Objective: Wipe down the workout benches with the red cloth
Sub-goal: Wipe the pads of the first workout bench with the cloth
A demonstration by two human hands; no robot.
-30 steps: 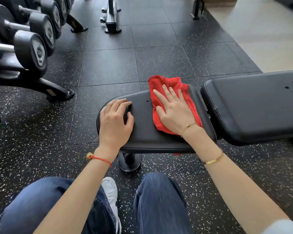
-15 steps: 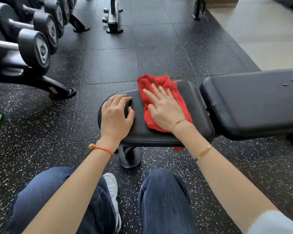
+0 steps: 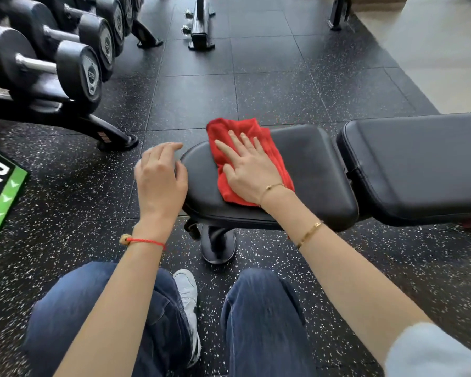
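At far left, a green and black mat (image 3: 0, 191) lies on the speckled floor (image 3: 191, 99), with a rack of dumbbells (image 3: 74, 63) behind it. We are crouched in jeans, looking down at our own arms.

Our left hand (image 3: 161, 180) hovers at the bench's rounded left end, fingers loosely spread and holding nothing; whether it touches the pad we cannot tell.

Next comes the bench (image 3: 310, 164), its black seat pad running left to right, with a longer back pad (image 3: 419, 164) just beside it on the right. The cloth (image 3: 223, 131) lies on the left half of the seat pad. Its long axis runs from the far edge toward us, tilted slightly, and its far corner hangs past the pad's edge. Our right hand (image 3: 248, 167) presses it flat, fingers straight and spread, pointing away and a little left.

We judge the risks small. With the left hand apparently not bracing, a hard stroke may shift the bench. The flat palm only pins the cloth, so it could bunch or slide off the far edge. The back pad seems yet to be wiped.
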